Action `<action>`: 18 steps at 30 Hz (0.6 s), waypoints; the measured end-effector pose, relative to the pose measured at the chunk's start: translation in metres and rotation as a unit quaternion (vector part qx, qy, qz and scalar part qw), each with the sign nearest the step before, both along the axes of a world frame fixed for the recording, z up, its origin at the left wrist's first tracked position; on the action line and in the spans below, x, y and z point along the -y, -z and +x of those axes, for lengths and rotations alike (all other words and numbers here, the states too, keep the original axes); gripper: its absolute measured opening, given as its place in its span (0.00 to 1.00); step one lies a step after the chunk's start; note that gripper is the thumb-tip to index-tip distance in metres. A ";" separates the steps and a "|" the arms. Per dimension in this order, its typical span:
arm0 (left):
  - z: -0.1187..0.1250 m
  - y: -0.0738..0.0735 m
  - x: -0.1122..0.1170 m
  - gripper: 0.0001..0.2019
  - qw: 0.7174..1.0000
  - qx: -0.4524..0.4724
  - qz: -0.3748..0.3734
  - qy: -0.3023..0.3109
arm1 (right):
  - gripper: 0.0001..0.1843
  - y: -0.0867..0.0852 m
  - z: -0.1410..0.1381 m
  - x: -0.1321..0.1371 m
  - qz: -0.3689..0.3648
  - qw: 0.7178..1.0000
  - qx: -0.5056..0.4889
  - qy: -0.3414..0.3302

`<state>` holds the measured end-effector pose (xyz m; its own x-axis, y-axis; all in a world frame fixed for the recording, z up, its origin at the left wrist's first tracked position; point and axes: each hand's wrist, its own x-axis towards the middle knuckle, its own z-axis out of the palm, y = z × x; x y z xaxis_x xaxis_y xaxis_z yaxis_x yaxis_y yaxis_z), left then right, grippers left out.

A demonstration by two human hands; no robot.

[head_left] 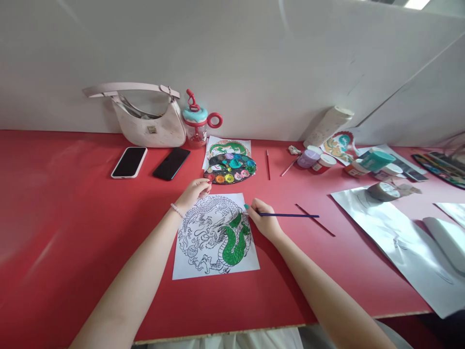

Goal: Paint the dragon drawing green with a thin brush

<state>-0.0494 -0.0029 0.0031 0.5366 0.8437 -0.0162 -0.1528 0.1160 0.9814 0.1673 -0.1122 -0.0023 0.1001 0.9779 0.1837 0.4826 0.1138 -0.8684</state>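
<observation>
My left hand (197, 191) has its fingers curled at the lower left edge of the dark paint palette (238, 170), seemingly pinching it; the contact is partly hidden. Below lies a white sheet with a black-line dragon drawing (203, 242), its body partly painted green. In my right hand (265, 220) is a thin blue paintbrush (290, 214). Its handle points right, and its tip is near the green area by the sheet's upper right edge. Behind the palette, partly covered by it, is a coloured dragon picture (227, 145).
A red brush (268, 165) and a dark brush (315, 220) lie on the red table (72, 242). Two phones (130, 162), a white handbag (150, 126) and a lidded cup (196, 126) stand back left. Paint jars (323, 164) and papers (378, 242) occupy the right.
</observation>
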 end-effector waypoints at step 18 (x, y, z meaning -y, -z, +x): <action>0.001 -0.002 0.001 0.12 1.000 -0.005 0.006 0.002 | 0.16 0.003 0.002 0.000 -0.009 0.999 0.013 -0.032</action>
